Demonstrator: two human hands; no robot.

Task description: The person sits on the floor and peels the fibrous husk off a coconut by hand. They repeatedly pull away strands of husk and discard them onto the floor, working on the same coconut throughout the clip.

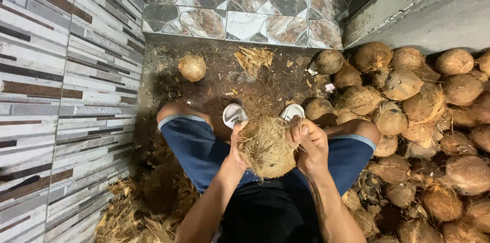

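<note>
Dirt floor (224, 84) strewn with brown fibre fills a narrow corner, closed in by a striped tiled wall (56, 95) at nine o'clock and stone-patterned tiles (245, 3) at twelve o'clock. Nearest the camera, a person sits in a black shirt and blue shorts (194, 146), knees spread. Between the knees, at the centre of the view, a husked coconut (266, 148) covered in pale fibre is held up over the lap. The left hand (236, 152) is clamped against its nine o'clock side, thumb on the fibre. The right hand (310, 146) grips its three o'clock edge, fingers curled tight around a tuft of husk. Loose husk scraps (132, 212) lie heaped at seven o'clock beside the left thigh. Just beyond the coconut, two white sandals (235, 115) show on the person's feet. From three to five o'clock a big pile of brown coconuts (429, 120) spreads across the floor, touching the right knee. Farther off, at eleven o'clock, a single coconut (192, 67) sits alone, and a clump of torn fibre (253, 59) lies at twelve o'clock near the far tiles. A grey concrete ledge (429, 8) runs at two o'clock.
</note>
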